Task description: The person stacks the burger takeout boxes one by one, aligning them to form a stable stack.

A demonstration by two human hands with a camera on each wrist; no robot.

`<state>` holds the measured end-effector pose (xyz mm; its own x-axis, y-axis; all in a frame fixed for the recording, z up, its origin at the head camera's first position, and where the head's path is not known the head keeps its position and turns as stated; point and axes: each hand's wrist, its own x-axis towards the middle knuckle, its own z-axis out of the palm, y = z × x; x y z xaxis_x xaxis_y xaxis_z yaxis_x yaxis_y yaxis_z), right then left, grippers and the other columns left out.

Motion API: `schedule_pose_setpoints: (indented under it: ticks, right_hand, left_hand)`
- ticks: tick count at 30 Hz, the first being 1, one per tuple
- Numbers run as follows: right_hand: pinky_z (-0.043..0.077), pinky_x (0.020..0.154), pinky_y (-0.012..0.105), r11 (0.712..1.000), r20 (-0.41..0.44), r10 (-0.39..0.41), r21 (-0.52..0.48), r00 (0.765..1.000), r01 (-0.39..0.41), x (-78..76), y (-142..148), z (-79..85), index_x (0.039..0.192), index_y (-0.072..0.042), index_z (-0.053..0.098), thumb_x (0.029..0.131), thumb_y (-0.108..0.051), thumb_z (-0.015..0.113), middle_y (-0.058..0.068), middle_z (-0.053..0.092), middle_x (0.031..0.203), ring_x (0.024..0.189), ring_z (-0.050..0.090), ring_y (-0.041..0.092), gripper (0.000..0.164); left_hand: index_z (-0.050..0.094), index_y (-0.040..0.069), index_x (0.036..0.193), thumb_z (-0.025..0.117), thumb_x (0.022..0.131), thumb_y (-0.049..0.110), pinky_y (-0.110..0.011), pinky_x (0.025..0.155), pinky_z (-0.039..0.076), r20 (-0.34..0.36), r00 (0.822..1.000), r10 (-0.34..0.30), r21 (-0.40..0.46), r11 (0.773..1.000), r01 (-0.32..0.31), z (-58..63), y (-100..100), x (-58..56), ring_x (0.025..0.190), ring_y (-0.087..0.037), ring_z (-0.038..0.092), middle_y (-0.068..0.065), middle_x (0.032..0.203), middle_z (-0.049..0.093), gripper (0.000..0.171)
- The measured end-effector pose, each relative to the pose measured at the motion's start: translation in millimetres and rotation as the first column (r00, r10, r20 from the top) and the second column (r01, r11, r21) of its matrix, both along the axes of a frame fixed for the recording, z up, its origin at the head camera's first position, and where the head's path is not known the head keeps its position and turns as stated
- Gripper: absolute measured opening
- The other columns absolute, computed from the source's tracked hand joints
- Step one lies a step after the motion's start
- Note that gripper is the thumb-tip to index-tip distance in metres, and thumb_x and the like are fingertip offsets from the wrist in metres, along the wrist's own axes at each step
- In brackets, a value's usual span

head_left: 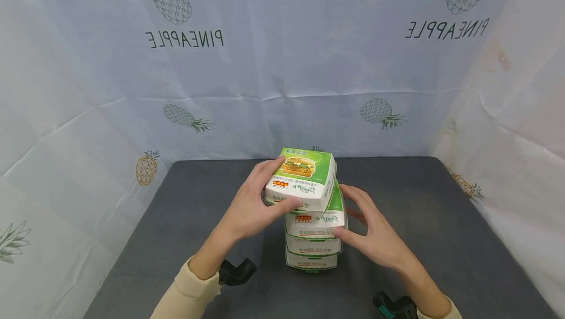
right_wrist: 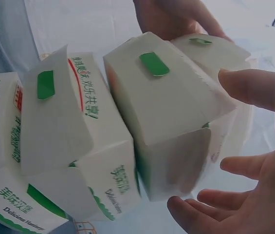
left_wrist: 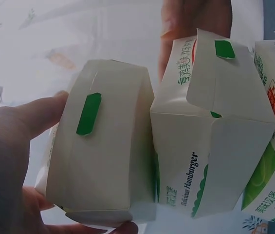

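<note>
My left hand [head_left: 253,203] grips the top hamburger box [head_left: 302,179], a green and white carton with a burger picture. Its thumb lies along the front and its fingers along the left and back. That carton sits tilted and turned over the second hamburger box [head_left: 315,228], overlapping it in the head view. My right hand [head_left: 375,235] is spread beside the second carton, thumb at its front right corner and fingers along its right side. Below are a third box [head_left: 313,247] and a bottom box [head_left: 311,262]. In the left wrist view, the held box [left_wrist: 98,161] shows a green tab.
The stack stands on a dark table [head_left: 198,201]. White cloth [head_left: 282,64] with pineapple prints hangs behind and along both sides. Black wrist devices [head_left: 237,273] are strapped at both sleeves.
</note>
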<state>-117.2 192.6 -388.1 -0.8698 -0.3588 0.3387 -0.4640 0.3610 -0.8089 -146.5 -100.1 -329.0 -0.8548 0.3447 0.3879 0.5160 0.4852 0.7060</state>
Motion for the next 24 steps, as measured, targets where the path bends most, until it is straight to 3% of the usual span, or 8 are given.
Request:
schedule_pose_setpoints:
  ticks: [3,6,16,24]
  right_hand:
    - [0.041,0.110,0.029,1.000,-0.014,-0.011,-0.025,1.000,0.011,3.0,1.4,7.0,0.160,-0.030,0.029,0.093,-0.011,0.076,-0.002,0.027,0.161,0.146,0.033,0.021,0.084]
    - [0.036,0.111,0.021,0.998,-0.042,-0.014,-0.065,0.999,0.011,4.0,1.2,15.8,0.159,-0.030,0.030,0.092,-0.006,0.076,-0.002,0.028,0.161,0.147,0.032,0.019,0.085]
    - [0.036,0.114,0.026,0.985,-0.126,0.017,-0.166,0.992,-0.038,-1.6,-13.2,40.0,0.159,-0.017,0.034,0.089,0.004,0.074,0.003,0.030,0.160,0.147,0.030,0.022,0.083]
    - [0.037,0.110,0.020,0.988,-0.121,-0.042,-0.154,0.992,0.023,-4.5,-18.4,42.1,0.159,-0.020,0.036,0.091,-0.001,0.074,0.000,0.030,0.160,0.146,0.030,0.018,0.080]
  left_hand:
    - [0.040,0.028,0.158,0.080,0.086,0.046,-0.049,0.096,0.047,-0.004,1.000,0.002,-0.001,1.000,-0.002,0.4,2.2,0.5,0.130,-0.020,0.046,0.003,0.154,0.039,0.084]
    - [0.040,0.027,0.158,0.081,0.085,0.046,-0.048,0.095,0.047,-0.013,1.000,0.002,0.001,1.000,-0.002,1.3,4.6,1.3,0.130,-0.020,0.047,0.002,0.154,0.039,0.085]
    - [0.041,0.026,0.157,0.082,0.084,0.047,-0.047,0.093,0.048,-0.059,0.998,0.018,-0.025,0.999,-0.019,1.1,16.2,2.7,0.130,-0.021,0.046,0.001,0.153,0.040,0.087]
    - [0.042,0.023,0.157,0.079,0.089,0.044,-0.042,0.094,0.051,-0.044,0.999,-0.005,0.007,1.000,0.005,1.7,20.8,9.0,0.126,-0.017,0.050,0.001,0.152,0.040,0.081]
